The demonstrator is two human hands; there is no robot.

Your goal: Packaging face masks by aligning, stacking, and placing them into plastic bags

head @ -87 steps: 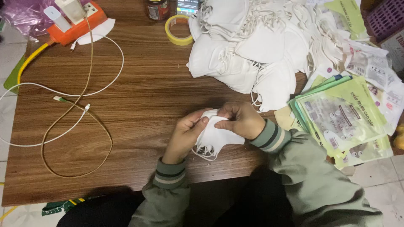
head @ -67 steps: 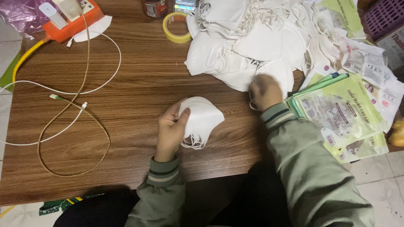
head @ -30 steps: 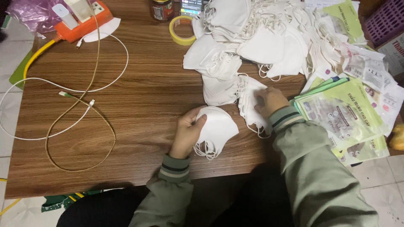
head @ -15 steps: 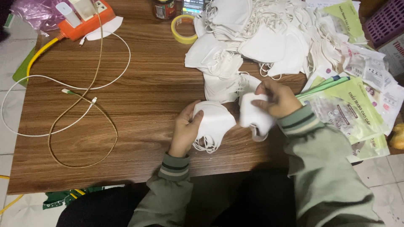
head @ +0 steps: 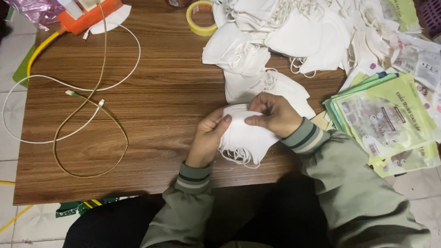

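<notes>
Head view shows both hands meeting over a small stack of folded white face masks (head: pixel 245 138), held just above the wooden table (head: pixel 156 115) at its near edge, in front of the big mask pile (head: pixel 294 32). The left hand (head: pixel 206 138) pinches the stack's left edge, fingers curled narrow around it; the right hand (head: pixel 275 115) presses down on top, thumb and fingers closed on the masks. Ear loops dangle below the stack. Judging by this, the step in hand is squaring a fresh mask onto the held ones; the next move seems to call for keeping the edges aligned so the loops do not snag. Compared with half a second ago, the right hand's separate mask has been brought onto the left hand's. Right of the stack lie green printed pouches (head: pixel 390 119); left of it, looped charging cables (head: pixel 92 119).
</notes>
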